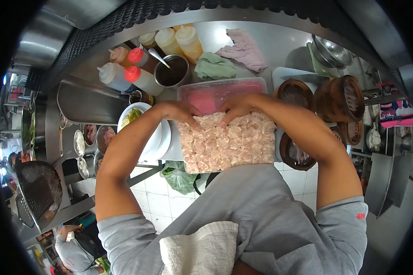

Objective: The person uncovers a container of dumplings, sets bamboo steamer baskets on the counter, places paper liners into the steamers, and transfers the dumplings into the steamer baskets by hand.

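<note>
A tray packed with rows of pale, raw-looking meat dumplings (227,142) lies right in front of me, its near edge close to my body. My left hand (181,112) reaches over the far left rows, thumb and fingers bent around dumplings there. Over the far middle rows, my right hand (239,105) has its thumb on the near side and its fingers on the far side of some dumplings. The exact pieces between the fingertips are partly hidden. Just behind the tray sits a clear plastic container (252,88) with a pink bottom.
Squeeze bottles (188,41) and a metal pot (172,71) of dark sauce with a spoon stand at the back left. Beside them lie a green cloth (214,66) and a pink cloth (245,50). Bamboo steamers (323,98) are at right, white plates (163,142) at left.
</note>
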Tool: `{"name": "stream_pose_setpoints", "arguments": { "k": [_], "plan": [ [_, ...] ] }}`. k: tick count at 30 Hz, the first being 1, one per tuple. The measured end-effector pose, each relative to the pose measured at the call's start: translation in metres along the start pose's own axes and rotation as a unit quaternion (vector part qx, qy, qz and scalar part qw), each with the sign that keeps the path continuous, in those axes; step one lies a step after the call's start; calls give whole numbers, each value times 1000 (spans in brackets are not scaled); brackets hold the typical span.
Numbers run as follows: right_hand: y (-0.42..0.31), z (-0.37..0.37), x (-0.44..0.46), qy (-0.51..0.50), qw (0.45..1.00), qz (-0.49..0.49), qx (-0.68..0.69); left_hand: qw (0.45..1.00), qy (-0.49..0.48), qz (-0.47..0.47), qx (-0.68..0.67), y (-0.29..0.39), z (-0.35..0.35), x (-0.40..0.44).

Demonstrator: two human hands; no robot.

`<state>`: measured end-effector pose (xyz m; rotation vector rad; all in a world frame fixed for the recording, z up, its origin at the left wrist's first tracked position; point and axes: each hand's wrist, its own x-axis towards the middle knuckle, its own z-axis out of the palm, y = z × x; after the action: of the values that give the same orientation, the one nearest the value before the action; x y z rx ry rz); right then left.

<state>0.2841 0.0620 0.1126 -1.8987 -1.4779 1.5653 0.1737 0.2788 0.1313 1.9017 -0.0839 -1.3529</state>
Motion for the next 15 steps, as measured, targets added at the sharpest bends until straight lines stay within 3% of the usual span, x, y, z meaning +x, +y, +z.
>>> {"name": "stream_pose_setpoints", "arguments": {
  "k": [5, 9, 11, 15],
  "plan": [
    [2, -1, 0, -1, 999, -1, 36, 999, -32, -6, -30, 1, -2, 2],
    [1, 0, 4, 1, 1000, 6, -19, 997, -29, 11, -71, -5, -3, 6],
    [1, -1, 4, 16, 998, 10, -64, 996, 21, 1, 89, -2, -4, 8],
    [3, -1, 6, 10, 999, -4, -51, 994, 67, 78, 29, 9, 3, 16]
  ]
}}
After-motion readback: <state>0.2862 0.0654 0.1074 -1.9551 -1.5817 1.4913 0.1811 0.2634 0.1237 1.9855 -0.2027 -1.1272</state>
